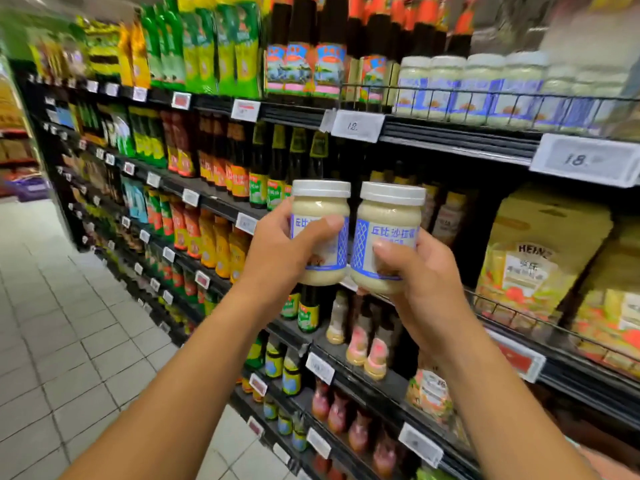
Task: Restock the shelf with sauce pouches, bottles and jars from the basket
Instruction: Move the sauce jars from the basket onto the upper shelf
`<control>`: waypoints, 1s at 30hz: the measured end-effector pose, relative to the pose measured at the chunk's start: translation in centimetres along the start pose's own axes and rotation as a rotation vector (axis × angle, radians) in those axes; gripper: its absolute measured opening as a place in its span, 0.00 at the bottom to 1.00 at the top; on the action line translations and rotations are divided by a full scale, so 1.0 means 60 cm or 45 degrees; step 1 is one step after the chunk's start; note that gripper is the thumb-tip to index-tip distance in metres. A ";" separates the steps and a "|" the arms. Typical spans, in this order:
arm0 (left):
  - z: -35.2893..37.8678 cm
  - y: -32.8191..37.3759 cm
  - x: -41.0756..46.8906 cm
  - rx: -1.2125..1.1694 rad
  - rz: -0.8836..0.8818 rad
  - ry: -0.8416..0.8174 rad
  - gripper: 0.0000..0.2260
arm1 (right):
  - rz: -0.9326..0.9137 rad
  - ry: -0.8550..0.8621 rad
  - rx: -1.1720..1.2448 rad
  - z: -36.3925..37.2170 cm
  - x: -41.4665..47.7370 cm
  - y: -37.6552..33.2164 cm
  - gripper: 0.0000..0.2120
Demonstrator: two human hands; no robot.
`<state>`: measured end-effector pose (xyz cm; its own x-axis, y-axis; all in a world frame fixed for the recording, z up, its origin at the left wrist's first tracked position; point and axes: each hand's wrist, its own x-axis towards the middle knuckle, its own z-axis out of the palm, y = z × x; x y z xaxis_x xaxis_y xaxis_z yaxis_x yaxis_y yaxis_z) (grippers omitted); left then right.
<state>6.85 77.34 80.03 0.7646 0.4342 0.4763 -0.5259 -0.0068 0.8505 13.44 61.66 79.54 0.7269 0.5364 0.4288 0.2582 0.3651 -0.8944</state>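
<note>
Supermarket shelving fills the aisle, with matching jars (481, 88) behind a wire rail (485, 93) up top. Left hand (280, 251) grips one jar (320, 233) and right hand (420, 271) grips another (388, 237), both upright at mid-shelf height, nearly touching. Risk: lifting both together could clip the rail or knock glass against glass (probably glass). Each is white-lidded, creamy, blue-labelled.
</note>
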 end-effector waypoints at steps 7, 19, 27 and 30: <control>-0.004 0.035 0.119 -0.024 0.134 -0.130 0.19 | -0.124 0.041 -0.028 -0.001 0.101 -0.050 0.23; -0.018 0.084 0.306 -0.207 0.325 -0.545 0.22 | -0.345 0.237 -0.331 0.038 0.227 -0.123 0.25; -0.007 0.126 0.416 -0.264 0.343 -0.735 0.21 | -0.424 0.359 -0.466 0.061 0.286 -0.173 0.20; 0.011 0.140 0.444 -0.265 0.374 -0.780 0.20 | -0.417 0.404 -0.582 0.055 0.298 -0.202 0.18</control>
<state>23.03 88.23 100.02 0.6204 -0.1440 0.7709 -0.7558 0.1528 0.6368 21.21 69.33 98.46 0.6991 0.1752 0.6932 0.6929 0.0733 -0.7173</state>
